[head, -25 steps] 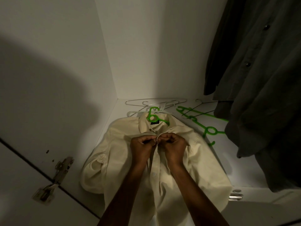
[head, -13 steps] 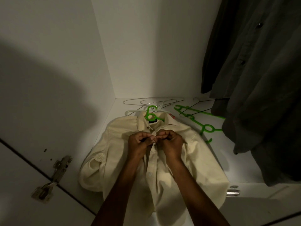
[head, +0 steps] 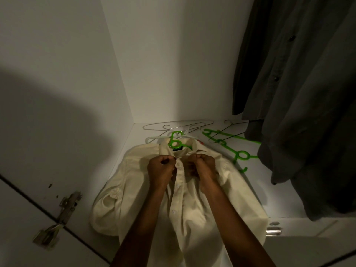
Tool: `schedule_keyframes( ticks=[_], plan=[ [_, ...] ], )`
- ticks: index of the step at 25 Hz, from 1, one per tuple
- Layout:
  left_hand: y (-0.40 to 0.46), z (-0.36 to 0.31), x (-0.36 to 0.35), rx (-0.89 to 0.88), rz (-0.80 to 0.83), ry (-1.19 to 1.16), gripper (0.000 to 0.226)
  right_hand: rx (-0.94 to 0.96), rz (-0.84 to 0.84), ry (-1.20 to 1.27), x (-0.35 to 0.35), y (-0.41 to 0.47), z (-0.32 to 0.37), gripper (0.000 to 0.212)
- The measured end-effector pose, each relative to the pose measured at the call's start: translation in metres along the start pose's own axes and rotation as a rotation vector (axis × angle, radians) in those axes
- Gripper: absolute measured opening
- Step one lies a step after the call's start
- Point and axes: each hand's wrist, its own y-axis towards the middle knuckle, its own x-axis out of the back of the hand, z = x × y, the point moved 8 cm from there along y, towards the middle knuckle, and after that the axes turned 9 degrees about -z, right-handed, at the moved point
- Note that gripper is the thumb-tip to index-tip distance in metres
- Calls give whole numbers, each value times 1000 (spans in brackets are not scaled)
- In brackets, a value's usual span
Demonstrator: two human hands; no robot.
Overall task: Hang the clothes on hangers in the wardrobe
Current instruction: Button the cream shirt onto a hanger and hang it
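A cream button-up shirt (head: 194, 209) lies face up on the white wardrobe floor (head: 256, 189), collar toward the back wall. A green plastic hanger (head: 175, 141) sits inside it, its hook sticking out of the collar. My left hand (head: 161, 170) pinches the left edge of the button placket just below the collar. My right hand (head: 202, 166) grips the opposite edge. Both hands have curled fingers and sit close together over the top buttons.
Several spare hangers lie at the back of the floor: thin wire ones (head: 173, 127) and a second green one (head: 234, 149). A dark grey shirt (head: 300, 97) hangs at the right, reaching almost to the floor. A door hinge (head: 61, 216) is at lower left.
My hands have drawn slightly apart along the placket just under the collar. The shirt and hangers have stayed where they were.
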Motion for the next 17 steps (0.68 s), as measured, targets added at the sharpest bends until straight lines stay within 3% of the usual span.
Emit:
schedule_keyframes(
  ticks=[3, 8, 11, 15, 17],
  plan=[
    [9, -2, -8, -84, -63, 171, 11, 44, -131, 34, 6, 6, 6, 27],
    [13, -10, -22, -99, -184, 490, 20, 77, -177, -66, 3, 18, 11, 14],
    [20, -8, -29, -32, -162, 535, 27, 41, -138, -51, 3, 22, 6, 16],
    [33, -5, -34, 175, -101, 461, 55, 85, -100, -122, 2, 25, 2, 14],
    [37, -15, -41, 172, -82, 488, 56, 112, -102, -185, 0, 26, -1, 16]
  ],
)
